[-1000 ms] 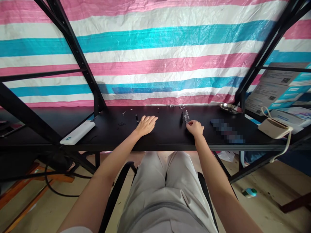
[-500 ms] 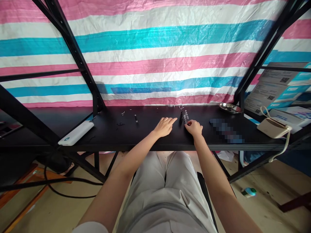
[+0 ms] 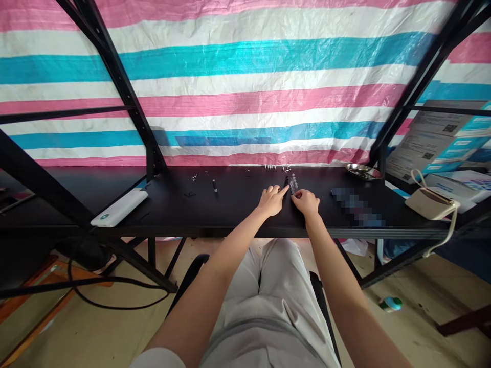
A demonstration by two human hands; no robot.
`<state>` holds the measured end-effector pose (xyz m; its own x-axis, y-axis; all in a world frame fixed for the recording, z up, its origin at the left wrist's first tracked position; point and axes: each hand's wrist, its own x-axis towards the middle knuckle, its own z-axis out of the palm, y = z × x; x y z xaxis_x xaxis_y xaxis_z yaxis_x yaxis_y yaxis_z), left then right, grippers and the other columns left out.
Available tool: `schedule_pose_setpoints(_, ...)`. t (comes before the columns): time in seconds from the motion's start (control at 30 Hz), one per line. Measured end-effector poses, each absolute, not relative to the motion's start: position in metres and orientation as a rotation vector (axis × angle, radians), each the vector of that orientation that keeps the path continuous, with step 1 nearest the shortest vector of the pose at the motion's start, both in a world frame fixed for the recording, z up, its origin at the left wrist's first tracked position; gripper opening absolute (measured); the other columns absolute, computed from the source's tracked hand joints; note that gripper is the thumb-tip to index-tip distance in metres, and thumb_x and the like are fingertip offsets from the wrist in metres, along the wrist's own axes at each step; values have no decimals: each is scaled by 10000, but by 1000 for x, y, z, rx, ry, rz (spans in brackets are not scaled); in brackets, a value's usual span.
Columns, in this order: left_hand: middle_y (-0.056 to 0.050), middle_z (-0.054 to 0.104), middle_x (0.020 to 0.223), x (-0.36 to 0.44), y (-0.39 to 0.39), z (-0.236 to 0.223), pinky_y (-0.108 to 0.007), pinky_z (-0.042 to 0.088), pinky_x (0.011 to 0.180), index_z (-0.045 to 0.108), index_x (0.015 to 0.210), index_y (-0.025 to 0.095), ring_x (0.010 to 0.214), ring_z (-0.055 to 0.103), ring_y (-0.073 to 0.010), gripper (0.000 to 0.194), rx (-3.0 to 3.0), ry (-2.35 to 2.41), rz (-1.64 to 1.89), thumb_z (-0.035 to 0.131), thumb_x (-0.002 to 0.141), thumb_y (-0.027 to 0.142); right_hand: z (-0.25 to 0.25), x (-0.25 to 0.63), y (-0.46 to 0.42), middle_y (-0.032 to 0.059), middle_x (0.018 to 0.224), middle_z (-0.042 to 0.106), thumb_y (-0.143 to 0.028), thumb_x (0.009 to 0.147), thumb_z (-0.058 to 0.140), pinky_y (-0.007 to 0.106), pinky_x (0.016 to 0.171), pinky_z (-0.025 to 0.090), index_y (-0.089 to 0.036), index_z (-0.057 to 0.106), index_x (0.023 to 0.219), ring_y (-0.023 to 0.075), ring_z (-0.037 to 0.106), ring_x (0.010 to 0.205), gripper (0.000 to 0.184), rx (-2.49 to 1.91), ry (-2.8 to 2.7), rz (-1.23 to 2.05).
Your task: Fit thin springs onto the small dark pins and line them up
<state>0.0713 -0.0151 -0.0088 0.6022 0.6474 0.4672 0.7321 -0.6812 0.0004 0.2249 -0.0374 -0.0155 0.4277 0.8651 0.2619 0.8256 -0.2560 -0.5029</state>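
A row of small translucent grey pieces (image 3: 293, 182) stands on the black table, too small for me to tell their kind. Just left of them runs a row of small black pieces (image 3: 286, 180). My right hand (image 3: 307, 202) is at the near end of the grey row, its thumb and index finger pinched together; what they hold is hidden. My left hand (image 3: 271, 201) has its index finger stretched out to the near end of the black row, the other fingers loosely bent. Nothing shows in it. Whether that fingertip touches a piece, I cannot tell.
Small white bits (image 3: 270, 167) lie along the back edge of the table (image 3: 238, 220). To the left are a short black-and-white cylinder (image 3: 215, 185), thin black bits (image 3: 190, 194) and a white device (image 3: 120, 208). A metal dish (image 3: 363, 172) and a cream pouch (image 3: 431, 202) are right.
My left hand has moved right, bringing its index finger to the black row beside my right hand. The right hand has stayed at the grey row.
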Motion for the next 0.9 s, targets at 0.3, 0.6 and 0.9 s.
schedule_pose_setpoints(0.3,-66,596,924,66,-17,-5,-325,380,763,599,889,178,911,509,-203,125,-2614,-1171,-855,482,872,216,-15,225,-37,44,924,639,-337,762,545,383,838,338,-209,636,852,220,545,951,181,-2122,-1427,93)
schedule_pose_setpoints(0.6,-41,625,862,52,-5,-6,-313,393,709,578,829,190,825,536,-193,36,-2483,-1325,-1308,542,828,189,-11,224,-38,45,867,673,-303,734,537,328,800,383,-200,646,801,210,603,872,165,-2153,-1442,151)
schedule_pose_setpoints(0.9,-30,631,816,-14,17,-3,-311,427,743,589,796,194,771,541,-175,32,-2461,-1254,-1469,571,796,168,-9,212,-39,62,858,675,-302,729,539,251,681,407,-193,648,802,193,621,827,171,-2130,-1537,163)
